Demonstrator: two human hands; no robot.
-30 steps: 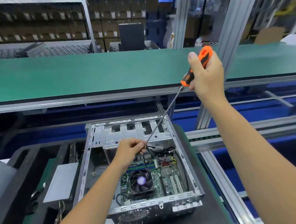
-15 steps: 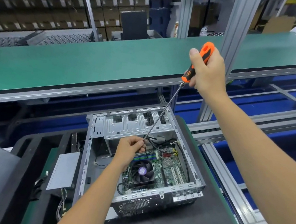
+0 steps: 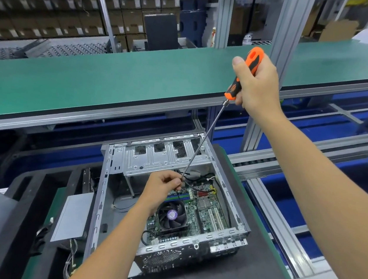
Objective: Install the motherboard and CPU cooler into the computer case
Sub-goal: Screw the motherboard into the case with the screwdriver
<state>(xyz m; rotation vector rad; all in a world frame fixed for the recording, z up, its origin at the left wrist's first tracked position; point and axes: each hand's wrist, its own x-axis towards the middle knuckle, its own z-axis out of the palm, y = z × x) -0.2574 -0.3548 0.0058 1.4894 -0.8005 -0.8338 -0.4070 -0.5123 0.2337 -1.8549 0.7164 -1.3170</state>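
Observation:
An open silver computer case (image 3: 227, 189) lies on a dark mat. Inside it sits the green motherboard (image 3: 207, 210) with a black CPU cooler fan (image 3: 171, 215) on it. My right hand (image 3: 258, 88) grips the orange-and-black handle of a long screwdriver (image 3: 200, 150), held high over the case. Its thin shaft slants down to my left hand (image 3: 162, 187), which pinches the shaft near its tip above the board's far edge. The tip itself is hidden by my fingers.
A green conveyor shelf (image 3: 116, 82) runs across behind the case. A grey flat panel (image 3: 72, 216) and loose cables (image 3: 70, 257) lie left of the case. Aluminium posts (image 3: 279, 47) stand at the right, with roller rails (image 3: 282, 229) beside the mat.
The case and both hands have shifted slightly in view as my head moved. The screwdriver stays gripped at the handle and pinched at the shaft in the same pose.

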